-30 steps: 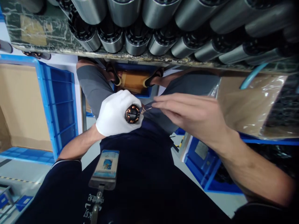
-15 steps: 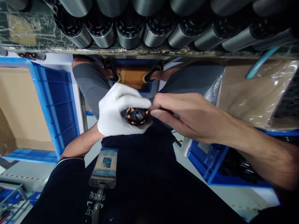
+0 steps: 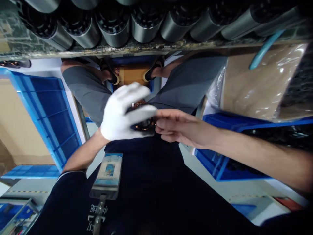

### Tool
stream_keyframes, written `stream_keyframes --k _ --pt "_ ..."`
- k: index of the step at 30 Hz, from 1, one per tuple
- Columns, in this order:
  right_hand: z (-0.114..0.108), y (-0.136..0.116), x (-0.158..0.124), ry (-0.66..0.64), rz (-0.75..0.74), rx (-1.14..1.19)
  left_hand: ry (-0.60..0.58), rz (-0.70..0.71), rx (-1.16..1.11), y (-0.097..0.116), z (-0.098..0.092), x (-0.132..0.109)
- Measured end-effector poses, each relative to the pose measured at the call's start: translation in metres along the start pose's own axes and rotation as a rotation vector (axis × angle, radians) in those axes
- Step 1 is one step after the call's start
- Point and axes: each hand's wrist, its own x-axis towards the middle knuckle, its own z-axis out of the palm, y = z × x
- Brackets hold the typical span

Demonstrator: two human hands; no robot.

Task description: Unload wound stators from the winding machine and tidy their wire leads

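Here, at frame centre, the gloved left hand (image 3: 122,114) grips a copper-wound stator (image 3: 144,124) while the bare right hand (image 3: 178,129) pinches closed at its end, apparently dressing leads; a steady, fine pull seems next.

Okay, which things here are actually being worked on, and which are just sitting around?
In hand:
left hand, white-gloved, gripping the copper-wound stator
right hand, bare, fingertips at the stator

Lying about:
metal cylinders on the bench
blue crate
badge
plastic-covered box

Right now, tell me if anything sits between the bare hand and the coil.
Nothing visible does. The right hand has its fingertips right at the coil, which the gloved left hand grips; the glove's fingers wrap over the top, not the right side.
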Motion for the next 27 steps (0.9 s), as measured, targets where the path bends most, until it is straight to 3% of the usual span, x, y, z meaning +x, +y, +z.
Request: stream_keyframes --k 5,6,8,10,13,15,17,20,22,24,27 --pt "-0.021 -0.041 0.004 -0.034 -0.316 -0.895 -0.396 -0.184 -0.187 0.016 0.020 0.015" --pt "-0.028 -0.048 0.001 -0.026 -0.360 -0.989 -0.406 -0.211 -0.197 0.019 0.023 0.012" --pt "-0.039 -0.057 -0.008 0.014 -0.404 -1.124 -0.287 -0.181 -0.100 0.025 0.024 0.007" --pt "-0.045 -0.057 -0.016 0.009 -0.257 -1.038 -0.150 -0.007 0.109 0.029 0.021 0.005" --pt "-0.043 -0.040 -0.020 -0.192 0.261 -0.424 -0.136 0.293 0.330 0.034 0.015 0.012" --pt "-0.037 -0.025 -0.016 -0.300 0.483 -0.083 -0.160 0.300 0.360 0.039 0.012 0.018" --pt "-0.030 -0.014 -0.011 -0.257 0.414 -0.063 -0.187 0.174 0.317 0.041 0.013 0.019" --pt "-0.022 -0.017 -0.006 -0.103 0.099 -0.414 -0.310 -0.110 0.040 0.037 0.018 0.012" --pt "-0.021 -0.026 -0.004 -0.049 -0.015 -0.604 -0.405 -0.220 -0.164 0.033 0.021 0.005" --pt "-0.024 -0.031 -0.005 -0.018 -0.071 -0.651 -0.332 -0.208 -0.181 0.029 0.021 0.000" --pt "-0.030 -0.028 -0.013 0.016 -0.110 -0.667 -0.095 0.002 0.123 0.029 0.015 0.001"
